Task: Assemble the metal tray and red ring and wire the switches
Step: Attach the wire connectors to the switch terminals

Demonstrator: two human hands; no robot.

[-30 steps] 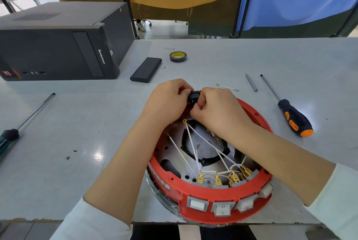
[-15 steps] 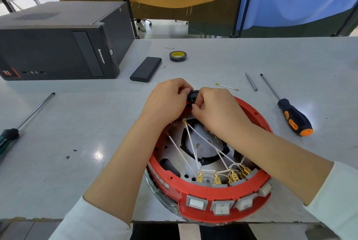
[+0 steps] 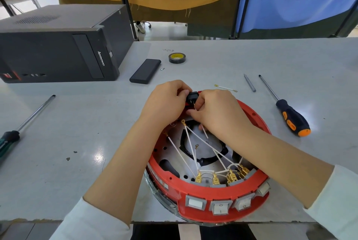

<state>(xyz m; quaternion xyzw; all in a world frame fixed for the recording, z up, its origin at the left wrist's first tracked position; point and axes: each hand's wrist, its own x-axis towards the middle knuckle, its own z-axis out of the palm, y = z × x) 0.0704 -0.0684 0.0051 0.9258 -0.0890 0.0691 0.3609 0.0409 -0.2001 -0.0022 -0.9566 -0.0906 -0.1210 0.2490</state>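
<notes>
A wide grey bench (image 3: 58, 172) carries everything. At its far left lies a black desktop computer case (image 3: 58, 45) on its side. At the near edge sits the round red plastic ring (image 3: 193, 191), seated on a perforated metal tray (image 3: 174, 140) whose rim shows beneath the ring at the near left. Both hands meet at the ring's far side. The left hand (image 3: 164, 104) has its fingers curled round a small black switch (image 3: 192, 96) at the rim, and the right hand (image 3: 215, 111) pinches the same switch from the other side. Four grey rocker switches (image 3: 220, 207) line the ring's near wall, with brass terminals (image 3: 215, 179) and thin white wires (image 3: 193, 142) fanning inward. An orange-and-black screwdriver (image 3: 292, 121) lies to the right, a black power bank (image 3: 145, 71) and a roll of black tape (image 3: 177, 57) beyond.
</notes>
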